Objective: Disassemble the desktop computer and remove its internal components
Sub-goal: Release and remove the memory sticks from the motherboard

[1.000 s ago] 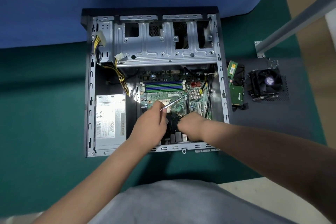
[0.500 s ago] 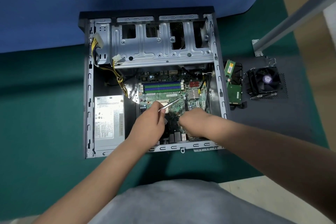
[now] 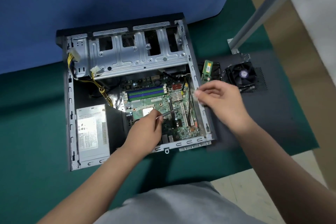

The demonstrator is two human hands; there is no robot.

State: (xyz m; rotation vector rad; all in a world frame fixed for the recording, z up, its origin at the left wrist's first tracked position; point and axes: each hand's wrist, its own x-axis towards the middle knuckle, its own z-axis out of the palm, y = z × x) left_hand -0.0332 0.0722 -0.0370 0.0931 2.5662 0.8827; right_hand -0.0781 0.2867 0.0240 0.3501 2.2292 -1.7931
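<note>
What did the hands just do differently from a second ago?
The right hand left the motherboard and lifted up to the right, over the case's side wall; whether it pinches something small is too blurred to tell. The left hand stayed put, still holding the thin metal tool over the board. The cooler fan and RAM stick stayed outside the case.

Both forearms are bare, without sleeves, watch or rings, and the person wears a plain grey top (image 3: 174, 205).

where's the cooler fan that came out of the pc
In the head view the cooler fan sits outside the case, to its right on the dark mat, beyond the right hand.
</note>
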